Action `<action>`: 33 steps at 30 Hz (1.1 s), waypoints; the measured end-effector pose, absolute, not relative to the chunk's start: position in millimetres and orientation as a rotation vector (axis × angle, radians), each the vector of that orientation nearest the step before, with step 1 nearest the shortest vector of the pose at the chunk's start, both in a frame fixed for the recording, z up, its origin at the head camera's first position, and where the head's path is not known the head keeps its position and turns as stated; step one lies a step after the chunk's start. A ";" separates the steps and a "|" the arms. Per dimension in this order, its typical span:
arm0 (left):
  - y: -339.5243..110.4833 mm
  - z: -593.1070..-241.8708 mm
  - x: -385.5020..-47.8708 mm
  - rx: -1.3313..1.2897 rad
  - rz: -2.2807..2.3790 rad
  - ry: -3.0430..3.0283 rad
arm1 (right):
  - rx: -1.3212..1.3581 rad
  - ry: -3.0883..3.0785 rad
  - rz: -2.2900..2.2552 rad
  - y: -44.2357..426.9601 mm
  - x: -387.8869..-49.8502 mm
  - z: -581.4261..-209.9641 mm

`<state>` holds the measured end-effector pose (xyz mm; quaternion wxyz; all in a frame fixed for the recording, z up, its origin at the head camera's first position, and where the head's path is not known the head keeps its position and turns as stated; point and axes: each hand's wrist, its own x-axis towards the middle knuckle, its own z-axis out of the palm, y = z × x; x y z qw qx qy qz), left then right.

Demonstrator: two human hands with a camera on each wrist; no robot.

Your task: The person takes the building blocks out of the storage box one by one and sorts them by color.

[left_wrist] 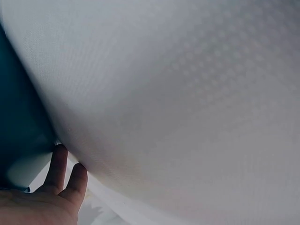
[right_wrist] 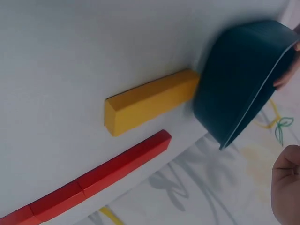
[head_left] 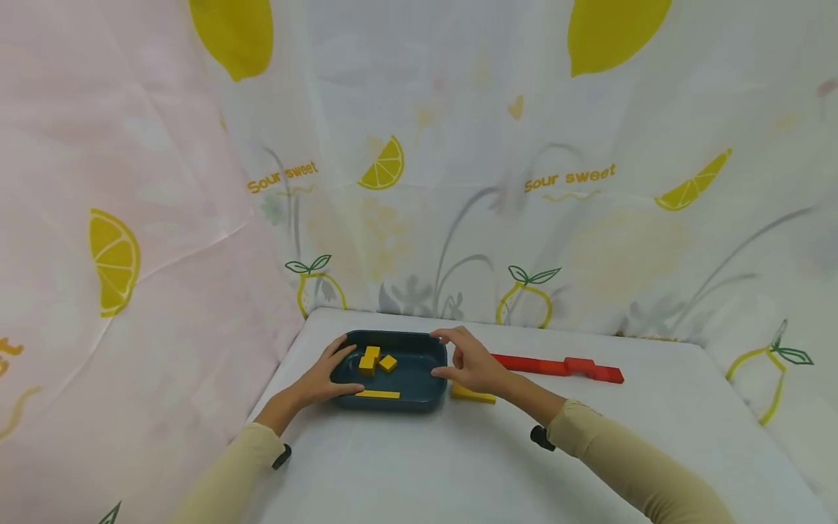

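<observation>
Tray (head_left: 422, 360) sits on table (head_left: 393, 466). Left hand (head_left: 316, 382) at its 9 o'clock, gripping that end. Inside: yellow cubes (head_left: 370, 362) at 10, yellow strip (head_left: 380, 394) at 7. Right hand (head_left: 476, 365) at 3, thumb and index parted, contact unclear. Yellow block (head_left: 476, 397) at 4, red row (head_left: 540, 366) at 3.

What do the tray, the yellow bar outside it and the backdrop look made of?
Tray: probably plastic, maybe glazed ceramic; smooth, faint sheen, thin rim.
Yellow bar: painted wood or plastic, unclear; even matte colour, crisp edges, no grain visible.
Backdrop: likely printed fabric, matte; soft folds and creases.
</observation>
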<state>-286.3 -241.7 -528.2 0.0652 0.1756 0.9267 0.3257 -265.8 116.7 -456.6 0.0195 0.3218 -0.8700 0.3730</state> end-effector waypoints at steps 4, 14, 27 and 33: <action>-240.5 -528.9 -285.5 0.539 1.000 2.806 | 1.002 -2.681 1.179 101.5 -269.9 -464.2; -244.1 -528.9 -282.2 0.572 0.989 2.783 | 0.972 -2.710 1.260 57.2 -280.2 -487.0; -239.5 -519.9 -292.2 0.606 1.002 2.818 | 0.943 -2.768 1.266 33.3 -290.5 -500.5; -242.7 -527.4 -288.6 0.565 0.938 2.814 | 0.939 -2.957 1.063 25.1 -284.8 -509.8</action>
